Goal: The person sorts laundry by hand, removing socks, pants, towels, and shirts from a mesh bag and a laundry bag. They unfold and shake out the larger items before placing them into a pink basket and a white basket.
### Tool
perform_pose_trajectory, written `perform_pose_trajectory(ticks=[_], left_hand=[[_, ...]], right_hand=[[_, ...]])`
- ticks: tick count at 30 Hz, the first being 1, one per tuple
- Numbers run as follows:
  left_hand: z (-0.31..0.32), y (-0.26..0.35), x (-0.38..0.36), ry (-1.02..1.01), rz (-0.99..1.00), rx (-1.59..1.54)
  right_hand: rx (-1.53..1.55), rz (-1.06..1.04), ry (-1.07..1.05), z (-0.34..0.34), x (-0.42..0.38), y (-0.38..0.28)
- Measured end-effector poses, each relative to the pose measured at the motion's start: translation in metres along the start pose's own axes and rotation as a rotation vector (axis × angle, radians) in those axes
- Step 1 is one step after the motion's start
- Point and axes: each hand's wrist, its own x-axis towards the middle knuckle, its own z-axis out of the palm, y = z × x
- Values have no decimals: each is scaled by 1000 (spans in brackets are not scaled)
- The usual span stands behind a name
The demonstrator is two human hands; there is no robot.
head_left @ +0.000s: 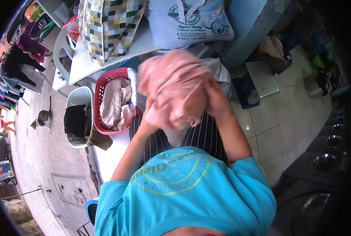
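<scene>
**Op:** Up front at chest height, I've got a pink cloth (174,88) bunched between both hands. Left hand (156,114) is under its lower-left edge, fingers curled into the fabric. Right hand (215,100) is on the cloth's right side, closed on it too — thumb side pressed against the bundle. Cloth's blurred, so can't read folds or what garment it is.

**Desk:** Where's it sit vs. the rest?

**Op:** Above my lap — striped shorts (203,137) show just below it, w/ the teal shirt (191,188) at btm of frame. Cloth rises over both hands; most of it is above the knuckles, some draping down between the wrists.

**Desk:** Surroundings?

**Op:** Red laundry basket (100,92) to the left of the left hand, near but not touching, holding beige clothes (114,104). White basket (79,98) further left w/ dark items in it. White table (85,63) behind, carrying a checked bag (108,27) and a printed laundry sack (187,21). Blue scale (252,84) on the tile floor, right of the right hand, well apart. Cat (43,117) on the pavement far left.
</scene>
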Motion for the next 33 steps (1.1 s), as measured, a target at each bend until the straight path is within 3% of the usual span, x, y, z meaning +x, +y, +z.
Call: perform_pose_trajectory(ticks=[1, 2, 3, 4, 5, 6, 7, 8, 9, 11, 12, 13, 14, 15, 16, 17, 18, 19, 20, 21, 22, 23, 24, 25, 28, 29, 30, 31, 33], left_hand=[[0, -36, -14, 58, 122, 486], [-11, -37, -21, 151, 45, 507], [-18, -36, -25, 243, -33, 526], [-42, 54, 5, 203, -242, 113], [-66, 28, 2, -36, -89, 391], [-88, 41, 0, -7, -153, 267], [-110, 38, -3, 108, -441, 142], [-133, 26, -12, 261, -502, 250], [-143, 63, -1, 499, -352, -16], [-173, 54, -7, 812, -233, -304], [-177, 65, -2, 828, -173, -198], [-190, 55, -1, 707, -127, -7], [-209, 53, 1, 412, -457, 182], [-231, 50, 1, 101, -775, 366], [-245, 20, -7, 105, -330, 454], [-251, 15, -2, 344, -422, -9], [-251, 23, 7, 622, -358, -68], [-253, 30, 14, 902, -283, -117], [-270, 16, 11, 836, -288, 105], [-290, -1, 7, 766, -298, 320], [-307, -4, 5, 632, -432, 322], [-321, -6, 2, 497, -563, 312], [-336, -7, -1, 721, -391, 401], [-340, 3, 1, 999, -367, 226], [-358, -10, 5, 912, -279, 533], [-359, -13, 10, 845, -240, 671], [-362, -13, 18, 529, -798, 495], [-364, -15, 19, 531, -801, 493], [-362, -4, 29, 743, -491, 119]], right_hand=[[-61, 33, 16, 12, 1, 12], [-99, -29, 4, 17, 5, 29], [-378, -99, -15, 13, 12, 40], [-478, -170, 15, 15, 18, 44], [-580, -240, 45, 17, 24, 47], [-581, -244, 53, 11, 33, 53], [-778, -373, 58, 0, 43, 63], [-974, -500, 62, -3, 48, 71], [-786, -123, 107, 7, 43, 76], [-567, -8, 60, 16, 42, 97], [-567, -4, 64, 9, 43, 103], [-698, 100, -11, -2, 47, 112], [-828, 206, -90, -15, 54, 123], [-881, 142, -27, -38, 63, 136], [-931, 80, 30, -67, 72, 151], [-1055, -111, 233, -96, 81, 161], [-981, -205, 432, -133, 93, 173], [-1167, -257, 533, -147, 94, 154], [-1231, -312, 669, -167, 98, 147], [-1271, -216, 754, -187, 102, 137], [-1439, -219, 804, -221, 112, 138], [-1584, -94, 731, -235, 115, 126], [-1712, -118, 715, -260, 119, 128], [-1839, -146, 706, -280, 123, 133], [-1708, 284, 510, -291, 125, 126], [-1711, 285, 498, -289, 127, 128], [-1770, 268, 494, -288, 127, 131], [-1830, 248, 495, -288, 128, 131], [-1859, 237, 526, -283, 129, 131]])
